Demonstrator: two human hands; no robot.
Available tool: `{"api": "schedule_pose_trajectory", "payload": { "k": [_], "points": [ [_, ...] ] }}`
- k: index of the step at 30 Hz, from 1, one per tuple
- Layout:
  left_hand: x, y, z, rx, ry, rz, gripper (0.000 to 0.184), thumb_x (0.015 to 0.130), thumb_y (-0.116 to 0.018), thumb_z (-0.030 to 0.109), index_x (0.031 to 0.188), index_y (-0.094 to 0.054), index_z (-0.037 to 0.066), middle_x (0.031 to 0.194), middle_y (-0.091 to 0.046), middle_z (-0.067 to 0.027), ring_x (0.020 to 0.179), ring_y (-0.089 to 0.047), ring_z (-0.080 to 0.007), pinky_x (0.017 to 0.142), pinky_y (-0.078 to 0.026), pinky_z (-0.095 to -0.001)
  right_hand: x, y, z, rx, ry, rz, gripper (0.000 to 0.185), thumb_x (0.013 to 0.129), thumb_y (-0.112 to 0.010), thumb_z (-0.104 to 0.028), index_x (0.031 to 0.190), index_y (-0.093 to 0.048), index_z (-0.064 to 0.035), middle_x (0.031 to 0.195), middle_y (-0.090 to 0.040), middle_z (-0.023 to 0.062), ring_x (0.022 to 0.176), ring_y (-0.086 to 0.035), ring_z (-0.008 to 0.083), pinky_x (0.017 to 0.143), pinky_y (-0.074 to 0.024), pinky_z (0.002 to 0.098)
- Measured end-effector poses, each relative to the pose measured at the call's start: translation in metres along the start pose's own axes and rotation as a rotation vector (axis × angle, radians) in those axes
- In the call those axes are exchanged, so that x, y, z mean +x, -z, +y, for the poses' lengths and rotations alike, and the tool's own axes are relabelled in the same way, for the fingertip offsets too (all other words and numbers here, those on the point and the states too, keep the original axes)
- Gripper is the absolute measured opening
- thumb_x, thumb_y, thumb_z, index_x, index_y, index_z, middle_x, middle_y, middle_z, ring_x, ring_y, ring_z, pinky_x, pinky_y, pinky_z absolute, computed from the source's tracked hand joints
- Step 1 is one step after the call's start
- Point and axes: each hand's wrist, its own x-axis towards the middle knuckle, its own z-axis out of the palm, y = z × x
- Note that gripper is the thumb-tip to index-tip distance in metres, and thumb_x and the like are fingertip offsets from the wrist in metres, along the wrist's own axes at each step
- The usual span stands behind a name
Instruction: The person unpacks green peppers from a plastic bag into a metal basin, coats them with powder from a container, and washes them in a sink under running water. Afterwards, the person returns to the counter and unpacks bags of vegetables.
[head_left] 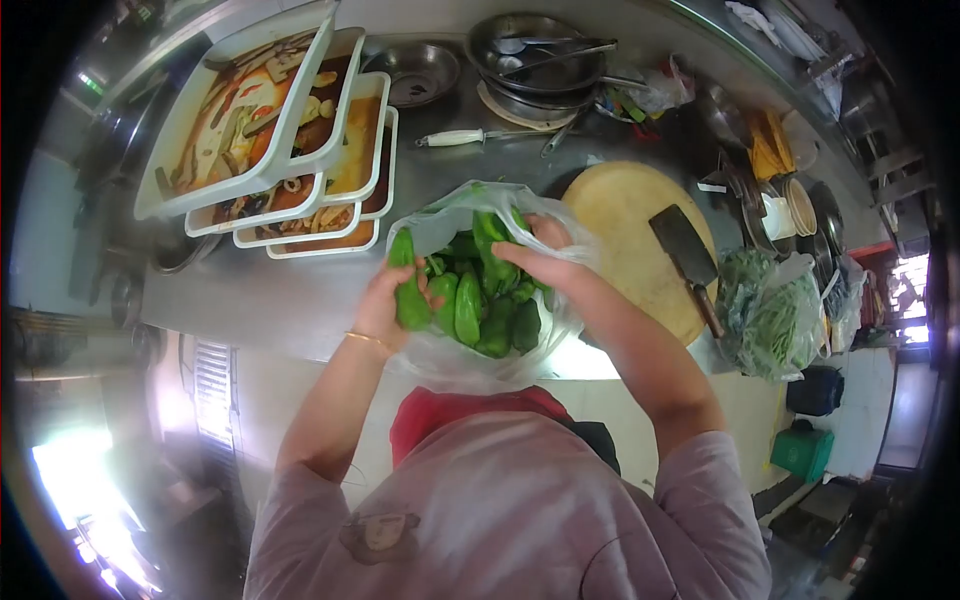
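Note:
A clear plastic bag [560,335] full of green peppers [468,308] stands open at the counter's front edge. My left hand [385,300] is at the bag's left side, its fingers wrapped round one long green pepper [408,280], held upright. On the other side, my right hand [545,255] reaches over the bag's right rim, thumb and fingers closed on a green pepper [490,245] near the top. Part of that hand is behind the plastic.
Stacked white trays [270,180] of food stand at the left. A round cutting board [610,215] with a cleaver [685,245] lies at the right, beside bagged greens [780,320]. Behind are pans [540,75], a metal bowl [415,75] and a white-handled tool [455,138].

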Motion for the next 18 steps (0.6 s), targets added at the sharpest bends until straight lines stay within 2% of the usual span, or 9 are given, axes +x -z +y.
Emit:
{"api": "schedule_pose_trajectory", "payload": {
  "k": [2, 4, 7, 8, 10, 11, 14, 15, 18],
  "points": [
    [-0.005, 0.003, -0.027, 0.158, -0.093, 0.187, 0.03, 0.08, -0.057, 0.002, 0.109, -0.057, 0.008, 0.092, -0.059, -0.0052, 0.084, -0.058, -0.0189, 0.082, -0.048, -0.0344, -0.01, -0.03, 0.027, 0.431, -0.121, 0.041, 0.053, 0.075, -0.075, -0.027, 0.118, -0.059, 0.0001, 0.111, -0.063, 0.0113, 0.103, -0.059, 0.0228, 0.091, -0.045, 0.0339],
    [-0.002, 0.029, -0.063, 0.193, -0.131, 0.282, 0.033, 0.078, -0.056, -0.002, 0.109, -0.057, 0.008, 0.092, -0.059, -0.0043, 0.087, -0.057, -0.0187, 0.083, -0.047, -0.0337, -0.025, -0.049, 0.036, 0.647, -0.33, -0.117, 0.056, 0.077, -0.075, -0.026, 0.122, -0.055, 0.0012, 0.113, -0.062, 0.0132, 0.104, -0.058, 0.0225, 0.091, -0.0454, 0.0332],
    [-0.001, 0.032, -0.083, 0.04, -0.057, 0.391, 0.036, 0.076, -0.055, -0.006, 0.109, -0.057, 0.007, 0.096, -0.058, -0.0037, 0.092, -0.056, -0.0185, 0.085, -0.046, -0.0324, -0.03, -0.085, 0.055, 0.835, -0.29, -0.076, 0.059, 0.077, -0.075, -0.024, 0.125, -0.052, 0.001, 0.116, -0.06, 0.0128, 0.104, -0.058, 0.0207, 0.089, -0.0461, 0.0328],
    [-0.003, 0.032, -0.084, -0.044, -0.009, 0.423, 0.037, 0.075, -0.055, -0.007, 0.109, -0.057, 0.007, 0.098, -0.058, -0.0037, 0.094, -0.055, -0.0184, 0.086, -0.045, -0.032, -0.029, -0.093, 0.056, 0.84, -0.258, -0.058, 0.06, 0.077, -0.075, -0.023, 0.126, -0.051, 0.0013, 0.116, -0.059, 0.0126, 0.104, -0.058, 0.0208, 0.089, -0.0461, 0.0326],
    [-0.003, 0.038, -0.081, -0.081, 0.03, 0.308, 0.04, 0.077, -0.053, -0.004, 0.116, -0.053, 0.006, 0.109, -0.056, -0.0056, 0.102, -0.054, -0.0209, 0.09, -0.044, -0.0342, -0.027, -0.107, 0.054, 0.845, -0.191, -0.02, 0.061, 0.077, -0.075, -0.023, 0.126, -0.049, 0.0021, 0.117, -0.059, 0.0121, 0.104, -0.057, 0.0211, 0.089, -0.0461, 0.0322],
    [-0.003, 0.04, -0.08, -0.1, 0.049, 0.246, 0.042, 0.079, -0.052, -0.002, 0.12, -0.051, 0.006, 0.114, -0.056, -0.0065, 0.106, -0.054, -0.0221, 0.092, -0.044, -0.0354, -0.038, -0.103, 0.031, 0.739, -0.033, 0.067, 0.061, 0.075, -0.077, -0.021, 0.124, -0.05, 0.0024, 0.116, -0.058, 0.0117, 0.104, -0.057, 0.0213, 0.09, -0.0458, 0.0325],
    [-0.003, 0.041, -0.076, -0.095, 0.106, 0.174, 0.046, 0.084, -0.05, 0.003, 0.13, -0.045, 0.005, 0.124, -0.053, -0.0091, 0.114, -0.052, -0.0245, 0.097, -0.042, -0.038, -0.032, -0.107, 0.032, 0.628, -0.04, 0.039, 0.064, 0.073, -0.078, -0.021, 0.125, -0.048, 0.002, 0.116, -0.058, 0.0116, 0.105, -0.057, 0.022, 0.091, -0.0455, 0.0328],
    [-0.004, 0.042, -0.076, -0.084, 0.124, 0.173, 0.047, 0.085, -0.049, 0.005, 0.132, -0.043, 0.004, 0.126, -0.052, -0.0099, 0.117, -0.051, -0.025, 0.098, -0.042, -0.0388, -0.021, -0.115, 0.046, 0.734, -0.079, -0.036, 0.067, 0.071, -0.078, -0.021, 0.125, -0.047, 0.0013, 0.117, -0.057, 0.013, 0.107, -0.056, 0.023, 0.093, -0.0444, 0.0336],
    [-0.003, 0.04, -0.086, -0.023, 0.001, 0.129, 0.046, 0.09, -0.048, 0.008, 0.135, -0.041, 0.004, 0.128, -0.052, -0.011, 0.117, -0.052, -0.0247, 0.099, -0.041, -0.0396, -0.028, -0.104, 0.022, 0.607, -0.02, -0.095, 0.07, 0.07, -0.08, -0.022, 0.126, -0.045, 0.0011, 0.118, -0.057, 0.014, 0.11, -0.054, 0.0237, 0.094, -0.0437, 0.0342]
  ]
}}
